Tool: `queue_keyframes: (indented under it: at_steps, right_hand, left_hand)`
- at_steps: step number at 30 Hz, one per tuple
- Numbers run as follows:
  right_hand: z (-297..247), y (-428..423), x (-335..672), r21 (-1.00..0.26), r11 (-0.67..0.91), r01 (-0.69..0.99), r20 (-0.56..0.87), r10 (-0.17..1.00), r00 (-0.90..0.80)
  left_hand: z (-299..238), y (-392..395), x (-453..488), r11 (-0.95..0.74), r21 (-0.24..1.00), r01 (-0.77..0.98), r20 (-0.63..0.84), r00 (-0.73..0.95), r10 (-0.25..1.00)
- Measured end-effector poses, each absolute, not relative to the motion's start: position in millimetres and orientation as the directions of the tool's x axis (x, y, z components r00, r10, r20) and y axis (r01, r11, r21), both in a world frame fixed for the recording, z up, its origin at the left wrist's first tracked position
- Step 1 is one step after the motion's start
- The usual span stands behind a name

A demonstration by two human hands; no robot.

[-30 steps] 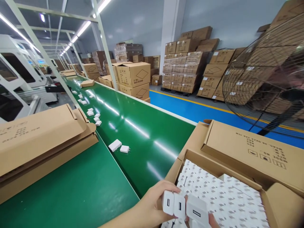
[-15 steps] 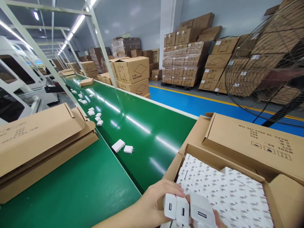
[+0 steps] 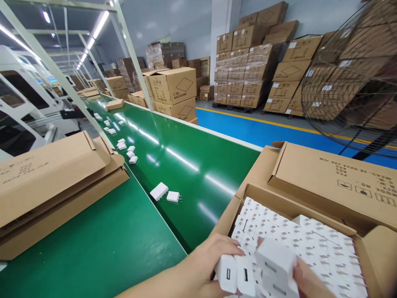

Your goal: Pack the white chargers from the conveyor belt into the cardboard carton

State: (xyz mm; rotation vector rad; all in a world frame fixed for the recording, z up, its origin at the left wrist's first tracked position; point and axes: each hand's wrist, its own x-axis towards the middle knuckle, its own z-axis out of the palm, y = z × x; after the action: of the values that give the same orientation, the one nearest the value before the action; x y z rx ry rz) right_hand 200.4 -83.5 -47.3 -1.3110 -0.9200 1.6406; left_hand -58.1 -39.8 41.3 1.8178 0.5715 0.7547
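Observation:
Two white USB chargers (image 3: 228, 273) sit side by side in my left hand (image 3: 207, 258), ports facing me, fingers closed around them. Just right of them, my right hand (image 3: 307, 277) grips another white charger block (image 3: 276, 263). It is tilted and blurred by motion; dark slots show on its near face. Both hands are over the front left of an open cardboard box (image 3: 273, 203). Rows of white chargers (image 3: 297, 240) fill the box, metal prongs upward, and one stands higher at the back. The fingers of my right hand are partly hidden behind the block.
A green conveyor belt (image 3: 186, 165) runs into the distance, with two loose chargers (image 3: 166, 193) nearby and several farther along. A flattened carton (image 3: 56, 178) lies at left. A closed carton (image 3: 335, 178) lies behind the open box. A large fan (image 3: 347, 82) stands at right.
My right hand has tipped its charger block, so its near face now shows two slots instead of one port. My left hand still holds its two chargers. The view has shifted slightly.

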Motion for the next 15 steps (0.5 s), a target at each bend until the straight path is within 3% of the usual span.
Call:
queue_keyframes:
  at_steps: [3, 5, 7, 11, 15]
  right_hand:
    - [-25, -51, 243, -0.927, -0.206, 0.313, -0.159, 0.973, 0.17]
    - [-11, -29, 264, -0.73, -0.088, 0.678, 0.113, 0.963, 0.247]
    - [-6, -11, 277, -0.494, -0.006, 0.87, 0.292, 0.941, 0.172]
    - [-23, 5, 288, -0.225, 0.061, 0.972, 0.414, 0.909, 0.039]
    - [-48, 8, 301, -0.196, 0.141, 0.97, 0.397, 0.916, -0.053]
  left_hand:
    - [57, -27, -50, -0.333, 0.915, 0.228, 0.054, 0.749, 0.66]
    - [67, -9, -32, -0.306, 0.878, 0.369, -0.084, 0.747, 0.66]
    - [72, 15, -3, -0.313, 0.82, 0.478, -0.156, 0.715, 0.682]
    - [64, 61, 65, -0.511, 0.526, 0.68, -0.152, 0.666, 0.73]
    - [45, 86, 108, -0.725, 0.187, 0.663, -0.105, 0.747, 0.656]
